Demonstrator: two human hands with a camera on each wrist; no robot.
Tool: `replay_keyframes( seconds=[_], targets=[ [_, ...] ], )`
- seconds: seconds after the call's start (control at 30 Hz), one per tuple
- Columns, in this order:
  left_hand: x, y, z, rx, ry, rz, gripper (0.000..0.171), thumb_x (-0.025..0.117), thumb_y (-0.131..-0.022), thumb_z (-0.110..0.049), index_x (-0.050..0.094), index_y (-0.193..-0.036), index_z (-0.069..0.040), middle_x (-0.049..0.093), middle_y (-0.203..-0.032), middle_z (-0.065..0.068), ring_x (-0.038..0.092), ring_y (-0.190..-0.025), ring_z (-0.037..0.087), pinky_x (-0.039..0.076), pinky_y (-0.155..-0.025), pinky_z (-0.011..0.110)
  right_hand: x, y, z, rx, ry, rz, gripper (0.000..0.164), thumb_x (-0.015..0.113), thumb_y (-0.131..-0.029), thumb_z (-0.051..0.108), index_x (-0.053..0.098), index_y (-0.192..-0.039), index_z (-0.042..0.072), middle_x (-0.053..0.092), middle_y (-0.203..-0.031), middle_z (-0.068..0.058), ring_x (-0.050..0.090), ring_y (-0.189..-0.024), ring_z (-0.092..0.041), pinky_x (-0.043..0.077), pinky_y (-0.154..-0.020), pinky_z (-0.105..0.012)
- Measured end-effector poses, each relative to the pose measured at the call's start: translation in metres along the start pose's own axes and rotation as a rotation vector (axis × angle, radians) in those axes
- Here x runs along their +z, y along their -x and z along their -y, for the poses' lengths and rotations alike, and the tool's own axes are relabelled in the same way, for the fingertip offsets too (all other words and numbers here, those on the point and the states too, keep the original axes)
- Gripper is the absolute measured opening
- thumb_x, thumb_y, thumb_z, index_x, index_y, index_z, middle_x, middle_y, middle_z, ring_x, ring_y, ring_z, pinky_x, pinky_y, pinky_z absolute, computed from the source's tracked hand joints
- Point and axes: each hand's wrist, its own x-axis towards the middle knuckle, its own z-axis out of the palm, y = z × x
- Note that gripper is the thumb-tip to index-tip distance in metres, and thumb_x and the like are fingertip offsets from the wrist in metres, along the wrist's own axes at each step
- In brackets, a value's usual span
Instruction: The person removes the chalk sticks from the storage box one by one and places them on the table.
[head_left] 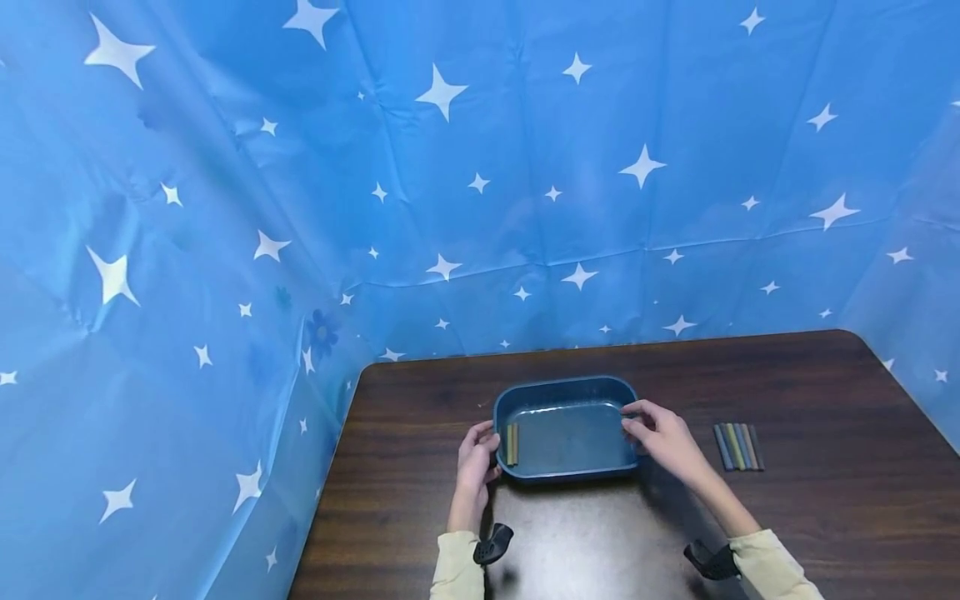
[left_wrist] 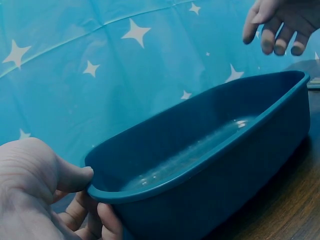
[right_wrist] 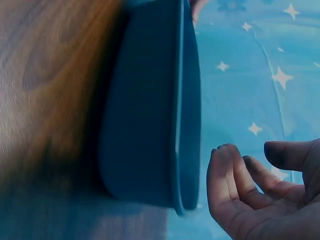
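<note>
Left hand [head_left: 474, 458] grips the tub [head_left: 573, 437] by its left end, thumb at the rim and fingers against the outer wall. The tub sits on the counter [head_left: 397, 508], just below the middle of the head view. Inside it, at the left end, two sticks [head_left: 510, 444] lie side by side. Right hand [head_left: 663, 437] holds nothing: its fingers are loosely bent and its thumb stands apart from them, near the tub's right end. The right wrist view shows a gap between this hand and the tub, and dark smudges on its fingertips. Farther right, a row of sticks [head_left: 735, 447] in several colours lies on the counter. Pale sleeves [head_left: 457, 567] and black wrist devices [head_left: 493, 546] show along the bottom of the frame. Behind, a blue curtain [head_left: 510, 225] with white stars fills the upper half.
</note>
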Motion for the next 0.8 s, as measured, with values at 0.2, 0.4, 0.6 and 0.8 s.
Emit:
replay_keyframes(
  seconds=[0.2, 0.4, 0.6, 0.8],
  targets=[
    [-0.001, -0.010, 0.011, 0.009, 0.004, -0.010, 0.038, 0.056, -0.102, -0.009, 0.055, -0.138, 0.004, 0.060, -0.125, 0.025, 0.054, -0.080, 0.018, 0.045, -0.060, 0.025, 0.021, -0.004, -0.001, 0.031, -0.026, 0.026, 0.027, 0.059, -0.104, 0.008, 0.062, -0.126, -0.007, 0.069, -0.097, -0.018, 0.068, -0.088, -0.034, 0.059, -0.071, -0.045],
    [-0.001, -0.008, 0.011, 0.014, 0.002, -0.012, 0.039, 0.057, -0.102, -0.011, 0.056, -0.138, 0.002, 0.061, -0.123, 0.023, 0.054, -0.079, 0.019, 0.045, -0.059, 0.024, 0.043, -0.010, -0.001, 0.074, -0.083, 0.023, 0.032, 0.060, -0.104, 0.010, 0.059, -0.129, -0.009, 0.070, -0.102, -0.021, 0.071, -0.090, -0.037, 0.060, -0.073, -0.045],
    [-0.002, -0.009, 0.012, 0.009, 0.008, -0.009, 0.039, 0.057, -0.102, -0.010, 0.055, -0.139, 0.003, 0.061, -0.121, 0.021, 0.054, -0.079, 0.017, 0.045, -0.059, 0.024, 0.063, -0.016, 0.004, 0.093, -0.103, 0.026, 0.033, 0.060, -0.103, 0.011, 0.058, -0.130, -0.010, 0.070, -0.105, -0.022, 0.071, -0.092, -0.037, 0.059, -0.074, -0.047],
    [-0.002, -0.012, 0.012, 0.012, 0.015, 0.004, 0.039, 0.055, -0.101, -0.006, 0.051, -0.138, 0.008, 0.059, -0.122, 0.026, 0.054, -0.079, 0.020, 0.045, -0.060, 0.024, 0.081, -0.022, 0.006, 0.119, -0.113, 0.008, 0.032, 0.061, -0.102, 0.008, 0.059, -0.128, -0.010, 0.070, -0.104, -0.022, 0.071, -0.089, -0.035, 0.060, -0.073, -0.048]
  ],
)
